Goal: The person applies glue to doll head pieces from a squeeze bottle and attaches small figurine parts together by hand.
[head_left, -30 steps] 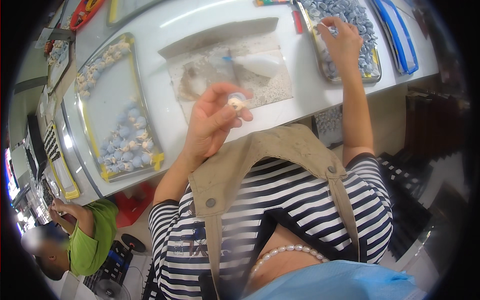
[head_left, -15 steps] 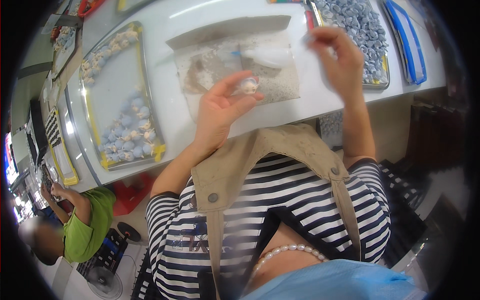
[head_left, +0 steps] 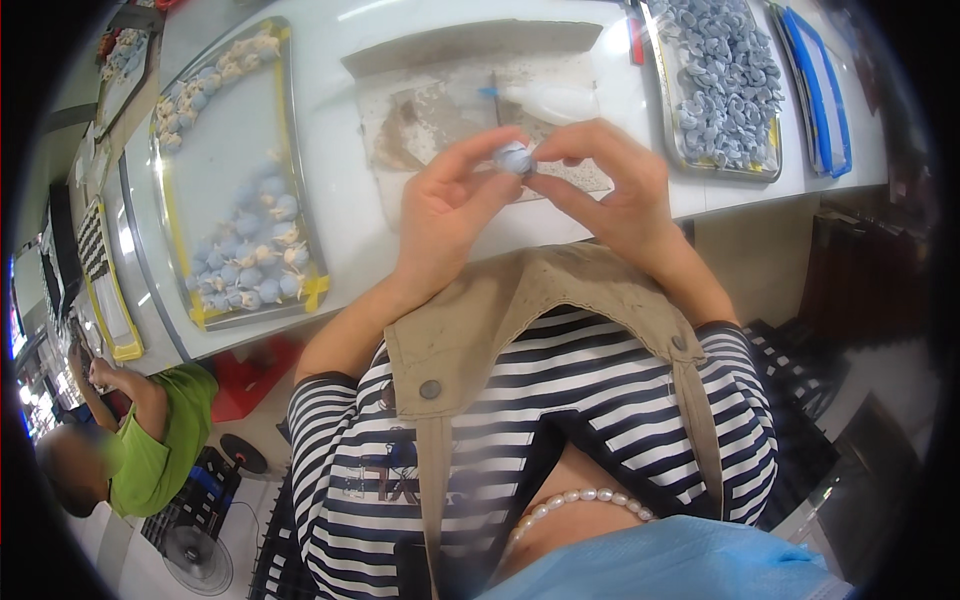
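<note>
Over the near edge of a stained cardboard sheet (head_left: 560,35), my left hand (head_left: 450,200) pinches a small rounded figurine part (head_left: 514,158) between thumb and fingers. Its visible side is light blue. My right hand (head_left: 620,185) closes on the same part from the right, thumb and forefinger at its edge; the fingertips partly hide the contact. Behind the hands, a white squeeze bottle with a blue tip (head_left: 545,103) lies on the cardboard.
To the left, a yellow-taped tray (head_left: 225,170) carries several blue-and-cream figurine parts. A tray of grey-blue cup-shaped pieces (head_left: 715,85) stands right, beside blue-rimmed trays (head_left: 825,100). A person in a green shirt (head_left: 165,440) works at lower left, near a fan (head_left: 197,558).
My right hand has come from the tray of grey-blue pieces to the part in my left hand. That part showed a cream side before; now a light-blue surface shows.
</note>
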`<state>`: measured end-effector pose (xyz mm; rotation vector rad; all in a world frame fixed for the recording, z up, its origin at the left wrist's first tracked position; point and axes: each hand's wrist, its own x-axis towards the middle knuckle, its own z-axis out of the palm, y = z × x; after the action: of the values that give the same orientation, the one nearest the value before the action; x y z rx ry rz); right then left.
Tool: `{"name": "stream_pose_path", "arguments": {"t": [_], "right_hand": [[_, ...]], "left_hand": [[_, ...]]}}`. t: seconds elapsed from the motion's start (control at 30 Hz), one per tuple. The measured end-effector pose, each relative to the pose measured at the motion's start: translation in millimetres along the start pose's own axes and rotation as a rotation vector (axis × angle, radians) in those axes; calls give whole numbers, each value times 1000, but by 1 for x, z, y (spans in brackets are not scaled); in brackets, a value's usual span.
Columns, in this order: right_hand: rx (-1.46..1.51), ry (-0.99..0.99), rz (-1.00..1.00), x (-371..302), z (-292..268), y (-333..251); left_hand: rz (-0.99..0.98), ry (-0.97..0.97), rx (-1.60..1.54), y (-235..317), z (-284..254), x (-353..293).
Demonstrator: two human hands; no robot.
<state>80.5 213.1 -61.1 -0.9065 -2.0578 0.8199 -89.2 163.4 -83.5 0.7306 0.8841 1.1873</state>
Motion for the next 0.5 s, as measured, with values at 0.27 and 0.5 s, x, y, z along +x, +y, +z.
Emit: {"name": "stream_pose_path", "arguments": {"t": [0.27, 0.5], "right_hand": [[74, 103, 49, -10, 12, 10], [-32, 113, -53, -11, 6, 10]], "left_hand": [[-1, 20, 64, -1, 3, 2], [63, 29, 253, -2, 11, 6]]}}
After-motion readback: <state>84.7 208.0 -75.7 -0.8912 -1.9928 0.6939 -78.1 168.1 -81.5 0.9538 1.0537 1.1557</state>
